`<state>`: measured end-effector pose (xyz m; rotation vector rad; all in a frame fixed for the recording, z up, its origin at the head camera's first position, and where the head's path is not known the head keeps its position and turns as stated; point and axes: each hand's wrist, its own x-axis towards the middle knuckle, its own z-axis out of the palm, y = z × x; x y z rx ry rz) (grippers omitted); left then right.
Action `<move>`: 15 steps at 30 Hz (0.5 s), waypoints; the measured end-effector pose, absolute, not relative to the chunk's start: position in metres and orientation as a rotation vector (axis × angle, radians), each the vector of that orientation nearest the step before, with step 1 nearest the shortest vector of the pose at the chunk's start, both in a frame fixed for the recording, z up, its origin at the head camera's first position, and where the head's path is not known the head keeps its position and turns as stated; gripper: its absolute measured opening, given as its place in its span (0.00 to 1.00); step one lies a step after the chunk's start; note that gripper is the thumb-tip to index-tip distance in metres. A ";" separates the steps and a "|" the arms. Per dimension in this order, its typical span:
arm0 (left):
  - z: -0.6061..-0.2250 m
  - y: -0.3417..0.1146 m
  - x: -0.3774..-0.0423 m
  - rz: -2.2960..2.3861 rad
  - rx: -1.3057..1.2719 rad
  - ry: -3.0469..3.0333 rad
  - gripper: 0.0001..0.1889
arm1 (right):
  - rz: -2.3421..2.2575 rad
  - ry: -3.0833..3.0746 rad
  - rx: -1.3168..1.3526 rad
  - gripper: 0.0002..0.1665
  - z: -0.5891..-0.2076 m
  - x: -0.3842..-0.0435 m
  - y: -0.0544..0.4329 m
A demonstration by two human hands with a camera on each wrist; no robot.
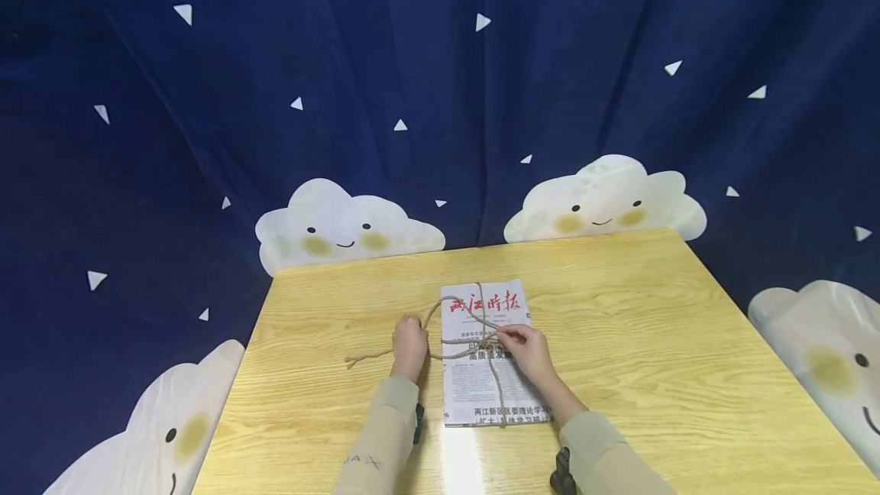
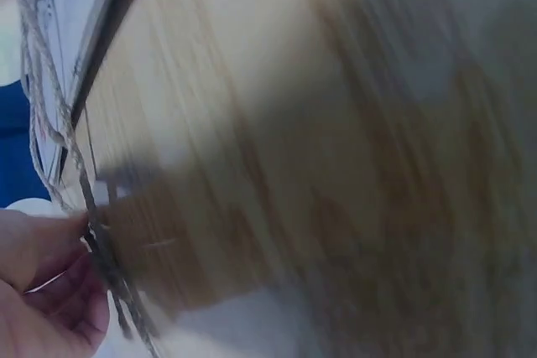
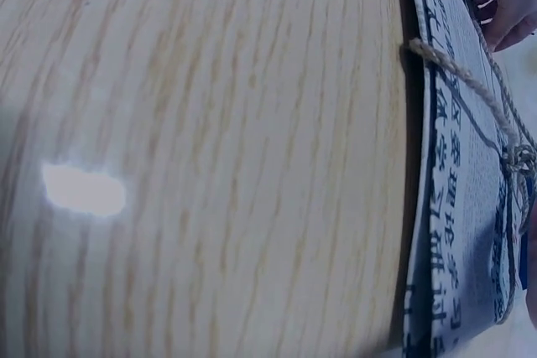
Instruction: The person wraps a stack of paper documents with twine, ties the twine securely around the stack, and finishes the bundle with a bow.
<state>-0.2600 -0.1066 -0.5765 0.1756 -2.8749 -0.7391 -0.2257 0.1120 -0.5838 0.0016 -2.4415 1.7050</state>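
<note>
A folded newspaper bundle (image 1: 470, 388) lies on the wooden table with brown twine (image 1: 496, 376) crossing it lengthwise and sideways. The strands meet at a knot (image 1: 486, 342) near its middle, also visible in the right wrist view as a small tangle (image 3: 522, 157). Just off the bundle's left edge, my left hand (image 1: 410, 344) pinches twine between thumb and fingers; a loose end (image 1: 367, 358) trails left from it. My right hand (image 1: 531, 351) is over the bundle's right side, thumb and fingertips pinching a strand beside the knot.
The wooden table (image 1: 330, 304) extends around the bundle on all sides. Behind it hangs a dark blue curtain (image 1: 385, 59) printed with clouds and white triangles. Dark wrist devices (image 1: 562, 472) sit at both cuffs.
</note>
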 end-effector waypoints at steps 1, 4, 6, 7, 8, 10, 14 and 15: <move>-0.576 -0.109 -0.260 -0.745 0.163 -2.893 0.03 | 1.706 -2.442 0.004 0.05 -0.584 -0.226 0.112; -0.575 -0.112 -0.259 -0.794 0.156 -2.896 0.04 | 1.710 -2.442 0.009 0.04 -0.584 -0.226 0.112; -0.574 -0.113 -0.262 -0.851 0.176 -2.911 0.05 | 1.712 -2.446 0.008 0.05 -0.584 -0.226 0.111; -0.575 -0.113 -0.265 -0.904 0.194 -2.914 0.06 | 1.713 -2.452 0.001 0.05 -0.583 -0.226 0.111; -0.578 -0.115 -0.270 -0.958 0.205 -2.912 0.06 | 1.717 -2.454 -0.002 0.05 -0.584 -0.226 0.111; -0.574 -0.120 -0.275 -1.102 0.181 -2.898 0.08 | 1.731 -2.457 -0.019 0.05 -0.584 -0.226 0.112; -0.602 -0.132 -0.304 -1.479 0.107 -2.740 0.15 | 1.764 -2.452 -0.037 0.05 -0.584 -0.226 0.111; -0.598 -0.132 -0.304 -1.614 0.115 -2.691 0.16 | 1.771 -2.452 -0.042 0.06 -0.584 -0.226 0.111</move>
